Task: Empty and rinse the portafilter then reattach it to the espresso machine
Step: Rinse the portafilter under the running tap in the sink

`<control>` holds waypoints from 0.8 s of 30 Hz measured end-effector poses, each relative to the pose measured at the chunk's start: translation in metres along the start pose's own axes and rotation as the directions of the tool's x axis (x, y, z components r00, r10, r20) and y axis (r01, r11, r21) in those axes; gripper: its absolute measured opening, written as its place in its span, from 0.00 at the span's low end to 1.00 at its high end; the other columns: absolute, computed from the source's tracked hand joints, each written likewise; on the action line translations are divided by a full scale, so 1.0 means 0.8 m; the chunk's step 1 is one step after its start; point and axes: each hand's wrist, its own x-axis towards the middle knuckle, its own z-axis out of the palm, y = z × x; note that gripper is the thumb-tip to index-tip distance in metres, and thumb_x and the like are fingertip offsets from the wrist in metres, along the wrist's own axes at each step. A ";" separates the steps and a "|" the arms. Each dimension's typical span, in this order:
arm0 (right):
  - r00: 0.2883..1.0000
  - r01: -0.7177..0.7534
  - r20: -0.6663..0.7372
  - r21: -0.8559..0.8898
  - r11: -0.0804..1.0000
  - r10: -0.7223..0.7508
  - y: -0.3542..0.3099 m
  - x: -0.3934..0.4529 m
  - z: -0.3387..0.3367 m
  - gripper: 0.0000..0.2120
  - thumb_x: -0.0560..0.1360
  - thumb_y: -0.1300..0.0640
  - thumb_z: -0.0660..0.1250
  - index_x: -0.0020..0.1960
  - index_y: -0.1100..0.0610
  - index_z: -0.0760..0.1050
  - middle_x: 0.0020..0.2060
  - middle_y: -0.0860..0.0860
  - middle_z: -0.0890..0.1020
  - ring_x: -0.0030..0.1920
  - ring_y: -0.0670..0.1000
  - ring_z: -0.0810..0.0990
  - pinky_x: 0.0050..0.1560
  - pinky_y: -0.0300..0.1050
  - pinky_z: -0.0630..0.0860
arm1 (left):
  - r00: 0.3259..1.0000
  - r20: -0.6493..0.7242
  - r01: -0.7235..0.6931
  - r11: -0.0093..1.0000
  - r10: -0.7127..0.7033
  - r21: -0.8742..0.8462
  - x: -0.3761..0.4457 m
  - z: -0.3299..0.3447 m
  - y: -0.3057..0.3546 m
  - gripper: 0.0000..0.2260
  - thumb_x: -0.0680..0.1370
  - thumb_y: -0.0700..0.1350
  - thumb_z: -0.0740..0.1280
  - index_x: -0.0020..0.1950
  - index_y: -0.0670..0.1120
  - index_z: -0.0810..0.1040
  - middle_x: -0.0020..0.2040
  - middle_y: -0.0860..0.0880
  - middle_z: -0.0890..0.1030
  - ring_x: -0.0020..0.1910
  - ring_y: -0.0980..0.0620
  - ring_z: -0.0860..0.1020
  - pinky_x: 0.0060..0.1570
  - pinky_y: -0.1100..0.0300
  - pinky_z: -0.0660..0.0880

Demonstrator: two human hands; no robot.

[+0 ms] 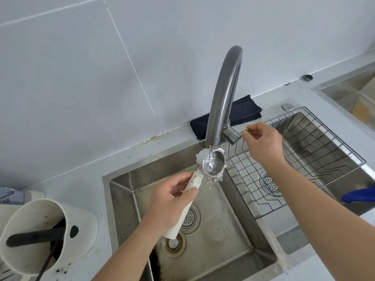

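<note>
- Wrapped around the white handle, the left hand (pixel 168 201) grips the portafilter (pixel 211 163) firmly, thumb on top near the collar, so the basket can be tipped toward the stream
- The portafilter sits under the spout of the faucet (pixel 223 94), basket mouth angled toward 3 o'clock and slightly down; this lets water run in and spill out over the lower rim into the left basin of the sink (pixel 125 179) rather than pool
- The right hand (pixel 263 142) pinches the thin faucet lever (pixel 246 130) at its tip with fingers closed on it, probably to control the flow while rinsing
- A white knock bin (pixel 40 230) with dark grounds and a black bar stands at 8 o'clock on the counter, which suggests the emptying is already done
- A wire rack (pixel 304 159) fills the right basin at 3 o'clock, and a dark cloth (pixel 239 112) lies behind the faucet
- The espresso machine is out of view; the basket's inside is blurred by splashing water, so any leftover grounds cannot be judged; a blue object (pixel 359 195) at the right edge is cut off
</note>
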 end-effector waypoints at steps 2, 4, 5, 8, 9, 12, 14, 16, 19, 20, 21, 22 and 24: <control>1.000 0.001 -0.001 -0.002 1.000 -0.001 0.000 0.000 0.000 0.08 0.76 0.52 0.71 0.53 0.54 0.80 0.43 0.45 0.83 0.43 0.41 0.80 0.41 0.32 0.71 | 1.000 0.002 -0.011 1.000 0.011 -0.006 0.001 0.002 -0.001 0.17 0.73 0.35 0.72 0.53 0.56 0.82 0.48 0.59 0.86 0.47 0.59 0.83 0.46 0.66 0.78; 1.000 -0.002 -0.004 0.000 1.000 0.002 0.001 0.000 0.001 0.08 0.75 0.52 0.71 0.53 0.54 0.80 0.43 0.45 0.83 0.43 0.41 0.80 0.41 0.32 0.71 | 1.000 0.003 -0.026 1.000 0.026 -0.012 0.002 0.002 -0.003 0.18 0.73 0.34 0.72 0.53 0.57 0.81 0.48 0.60 0.86 0.47 0.59 0.83 0.46 0.67 0.78; 1.000 -0.005 -0.004 0.002 1.000 0.005 0.000 0.000 0.001 0.08 0.75 0.52 0.71 0.52 0.54 0.80 0.42 0.45 0.83 0.43 0.42 0.80 0.41 0.32 0.71 | 0.999 0.004 -0.036 0.999 0.036 -0.009 0.002 0.001 -0.004 0.18 0.74 0.34 0.72 0.53 0.57 0.81 0.49 0.60 0.86 0.48 0.59 0.83 0.47 0.67 0.77; 1.000 -0.004 -0.004 0.001 1.000 0.004 -0.001 0.000 0.001 0.07 0.76 0.52 0.71 0.51 0.53 0.79 0.42 0.44 0.83 0.43 0.42 0.80 0.41 0.32 0.71 | 0.998 0.013 -0.063 0.998 0.063 -0.005 0.002 0.000 -0.006 0.19 0.74 0.33 0.71 0.54 0.57 0.81 0.50 0.59 0.86 0.50 0.59 0.83 0.47 0.67 0.77; 1.000 -0.003 -0.004 0.001 1.000 0.003 -0.001 0.000 0.000 0.06 0.76 0.52 0.71 0.51 0.53 0.79 0.42 0.44 0.83 0.43 0.41 0.80 0.41 0.32 0.71 | 0.997 0.017 -0.068 0.998 0.069 -0.010 0.002 0.000 -0.007 0.19 0.74 0.33 0.71 0.54 0.57 0.81 0.51 0.59 0.86 0.51 0.59 0.83 0.47 0.68 0.77; 1.000 -0.005 -0.002 0.004 1.000 0.005 -0.001 0.000 0.001 0.07 0.76 0.52 0.71 0.52 0.53 0.79 0.42 0.44 0.83 0.42 0.41 0.79 0.40 0.31 0.71 | 0.995 0.029 -0.090 0.996 0.091 -0.020 0.002 0.000 -0.008 0.18 0.75 0.33 0.70 0.56 0.55 0.80 0.52 0.59 0.85 0.53 0.59 0.82 0.49 0.69 0.76; 1.000 -0.001 -0.003 -0.001 1.000 0.001 -0.001 0.000 0.000 0.07 0.76 0.52 0.71 0.52 0.54 0.80 0.42 0.44 0.83 0.42 0.41 0.79 0.41 0.32 0.71 | 0.994 0.034 -0.098 0.994 0.100 -0.041 0.002 0.001 -0.009 0.18 0.75 0.33 0.69 0.57 0.55 0.80 0.53 0.59 0.85 0.54 0.59 0.82 0.51 0.68 0.76; 1.000 0.004 -0.005 -0.006 1.000 -0.004 0.000 0.000 0.000 0.08 0.76 0.52 0.70 0.52 0.54 0.80 0.42 0.44 0.83 0.42 0.40 0.79 0.41 0.32 0.71 | 0.995 0.044 -0.091 0.993 0.095 -0.070 0.003 0.004 -0.011 0.18 0.76 0.33 0.68 0.57 0.55 0.80 0.54 0.58 0.85 0.55 0.58 0.82 0.53 0.67 0.76; 1.000 0.004 -0.005 -0.005 1.000 -0.004 0.000 0.000 0.000 0.08 0.76 0.52 0.70 0.52 0.54 0.80 0.41 0.44 0.83 0.42 0.40 0.79 0.40 0.32 0.70 | 0.995 0.059 -0.075 0.990 0.082 -0.120 0.002 0.010 -0.017 0.17 0.77 0.34 0.67 0.58 0.55 0.80 0.55 0.57 0.85 0.57 0.57 0.81 0.57 0.64 0.76; 1.000 0.005 -0.004 -0.003 1.000 -0.005 0.000 0.000 0.000 0.08 0.76 0.52 0.70 0.52 0.54 0.80 0.42 0.44 0.83 0.42 0.40 0.79 0.41 0.32 0.71 | 0.995 0.066 -0.060 0.988 0.070 -0.145 0.002 0.012 -0.019 0.17 0.77 0.34 0.67 0.59 0.54 0.79 0.56 0.56 0.85 0.58 0.56 0.81 0.58 0.63 0.76; 1.000 0.006 -0.004 0.000 1.000 -0.006 0.000 0.000 0.000 0.08 0.76 0.52 0.70 0.52 0.54 0.80 0.42 0.44 0.83 0.42 0.40 0.79 0.41 0.32 0.71 | 0.996 0.075 -0.042 0.985 0.055 -0.169 0.001 0.014 -0.021 0.16 0.77 0.34 0.67 0.59 0.53 0.79 0.56 0.55 0.84 0.58 0.56 0.81 0.58 0.62 0.76; 1.000 0.005 -0.004 0.004 1.000 -0.005 0.000 0.000 0.000 0.08 0.76 0.52 0.70 0.52 0.54 0.80 0.42 0.44 0.83 0.42 0.40 0.79 0.41 0.32 0.71 | 0.996 0.085 -0.023 0.982 0.040 -0.187 0.001 0.016 -0.023 0.16 0.78 0.35 0.66 0.60 0.52 0.79 0.56 0.55 0.84 0.58 0.56 0.81 0.57 0.62 0.76; 1.000 0.005 -0.002 0.006 1.000 -0.005 -0.001 0.000 0.000 0.07 0.75 0.52 0.71 0.52 0.54 0.80 0.42 0.44 0.83 0.42 0.40 0.80 0.42 0.33 0.72 | 0.995 0.099 0.017 0.975 0.005 -0.221 0.000 0.020 -0.027 0.15 0.78 0.38 0.67 0.61 0.52 0.80 0.57 0.53 0.84 0.57 0.54 0.81 0.55 0.59 0.75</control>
